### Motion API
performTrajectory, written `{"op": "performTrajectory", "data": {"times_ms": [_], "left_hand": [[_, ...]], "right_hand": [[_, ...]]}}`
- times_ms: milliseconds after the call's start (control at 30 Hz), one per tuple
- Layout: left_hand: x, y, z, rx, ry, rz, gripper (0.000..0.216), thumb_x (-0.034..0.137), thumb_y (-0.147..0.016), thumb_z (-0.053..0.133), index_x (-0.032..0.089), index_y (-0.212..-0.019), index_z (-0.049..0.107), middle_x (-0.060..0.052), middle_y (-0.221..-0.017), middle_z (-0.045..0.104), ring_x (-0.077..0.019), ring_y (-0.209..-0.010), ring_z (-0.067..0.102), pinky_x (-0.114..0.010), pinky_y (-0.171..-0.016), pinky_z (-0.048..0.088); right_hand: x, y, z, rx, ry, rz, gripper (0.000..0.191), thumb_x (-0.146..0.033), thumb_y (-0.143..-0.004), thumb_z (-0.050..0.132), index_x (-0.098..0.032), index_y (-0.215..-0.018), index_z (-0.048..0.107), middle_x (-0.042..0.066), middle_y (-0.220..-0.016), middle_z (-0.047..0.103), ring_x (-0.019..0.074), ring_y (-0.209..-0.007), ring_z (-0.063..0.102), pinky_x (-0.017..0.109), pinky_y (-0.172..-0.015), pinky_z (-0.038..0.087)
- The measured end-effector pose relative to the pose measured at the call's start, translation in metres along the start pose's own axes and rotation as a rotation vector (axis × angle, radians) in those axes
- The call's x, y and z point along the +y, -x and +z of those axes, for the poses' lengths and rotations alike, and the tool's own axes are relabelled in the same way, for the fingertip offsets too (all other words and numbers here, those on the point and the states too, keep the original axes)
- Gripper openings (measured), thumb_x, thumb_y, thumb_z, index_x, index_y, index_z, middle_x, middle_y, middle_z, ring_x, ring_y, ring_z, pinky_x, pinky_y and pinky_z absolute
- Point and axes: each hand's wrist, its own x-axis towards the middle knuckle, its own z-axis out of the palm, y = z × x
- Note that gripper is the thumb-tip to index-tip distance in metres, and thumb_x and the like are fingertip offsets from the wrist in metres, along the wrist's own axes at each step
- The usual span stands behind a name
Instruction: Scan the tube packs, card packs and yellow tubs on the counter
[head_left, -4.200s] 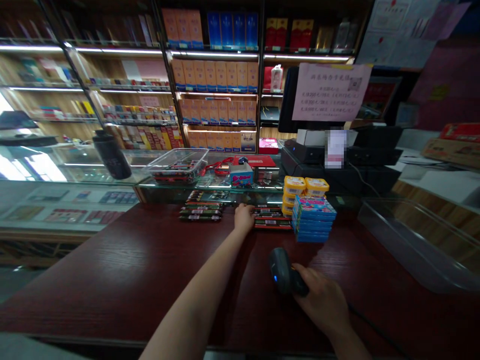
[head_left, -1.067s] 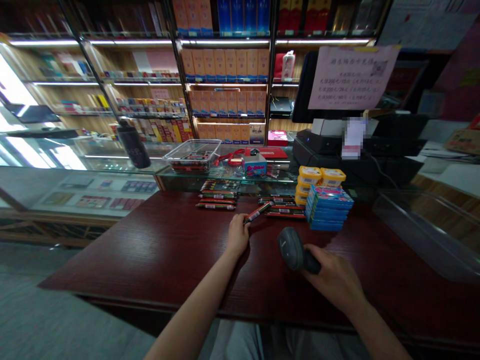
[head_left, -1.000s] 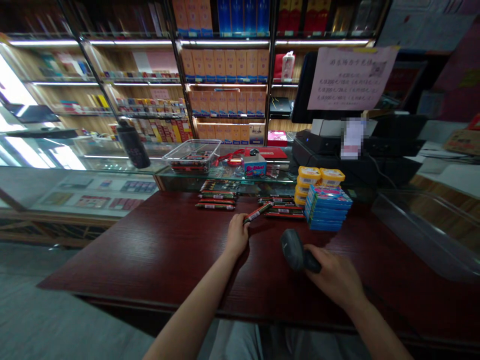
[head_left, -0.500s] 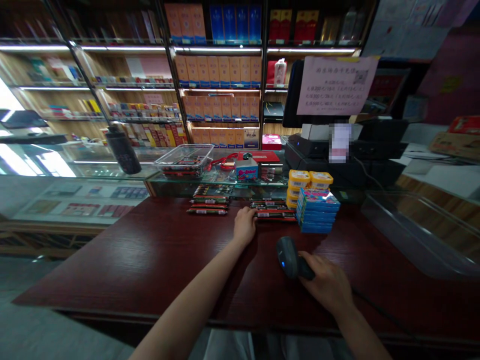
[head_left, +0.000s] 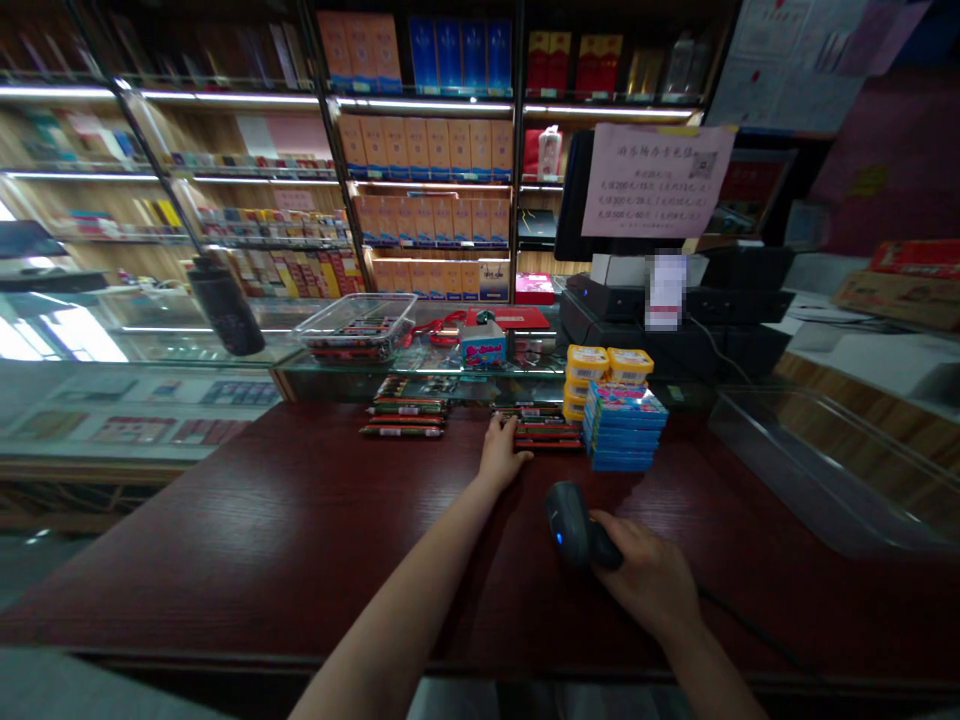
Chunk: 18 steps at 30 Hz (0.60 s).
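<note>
My right hand (head_left: 649, 575) is wrapped around the handle of a dark barcode scanner (head_left: 571, 525) with a blue light, held low over the desk. My left hand (head_left: 504, 455) reaches to the left end of a pile of thin dark-and-red packets (head_left: 547, 432). Its thumb points right, away from the other fingers, which touch the packets' ends. Another pile of similar packets (head_left: 405, 415) lies further left. Right of the near pile stands a stack of blue boxes (head_left: 624, 440), with yellow tubs (head_left: 630, 365) stacked behind.
The dark red desk (head_left: 247, 540) meets a glass ledge bearing a clear bin (head_left: 356, 325) of packets and a small blue box (head_left: 484, 347). A black bottle (head_left: 225, 305) stands left. At right are a clear tray (head_left: 817, 480) and a monitor (head_left: 574, 200) with a paper sign.
My left hand has shifted slightly against the packet pile, its thumb now spread to the right. The scanner stays in my right hand, and the view has turned slightly right.
</note>
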Motion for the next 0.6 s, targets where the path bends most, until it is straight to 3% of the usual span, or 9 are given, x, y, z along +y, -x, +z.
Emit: {"op": "performTrajectory", "data": {"times_ms": [267, 433, 600], "left_hand": [[0.001, -0.002, 0.011, -0.016, -0.01, -0.009, 0.073, 0.009, -0.073, 0.061, 0.012, -0.14, 0.033, -0.024, -0.152, 0.019, -0.0316, -0.142, 0.017, -0.043, -0.113, 0.023], [-0.001, 0.002, 0.007, 0.005, 0.001, 0.017, 0.073, 0.015, -0.072, 0.065, 0.011, -0.139, 0.035, -0.025, -0.147, 0.025, -0.0331, -0.139, 0.025, -0.044, -0.111, 0.027], [-0.024, 0.015, -0.02, 0.094, -0.053, 0.107, 0.063, 0.024, -0.075, 0.064, 0.017, -0.133, 0.041, -0.017, -0.138, 0.037, -0.0299, -0.131, 0.036, -0.045, -0.108, 0.032]], "right_hand": [[0.001, 0.0, 0.0, -0.01, 0.028, -0.012, 0.033, -0.022, -0.081, 0.052, -0.021, -0.112, 0.059, 0.005, -0.099, 0.071, 0.0203, -0.084, 0.067, 0.03, -0.069, 0.047], [0.003, 0.002, 0.002, -0.011, 0.029, -0.019, 0.034, -0.022, -0.08, 0.052, -0.021, -0.113, 0.057, 0.005, -0.101, 0.07, 0.0208, -0.088, 0.066, 0.029, -0.072, 0.047], [0.005, 0.005, 0.003, 0.006, 0.036, -0.027, 0.033, -0.021, -0.081, 0.05, -0.024, -0.113, 0.057, 0.004, -0.104, 0.07, 0.0207, -0.088, 0.066, 0.03, -0.071, 0.048]]}}
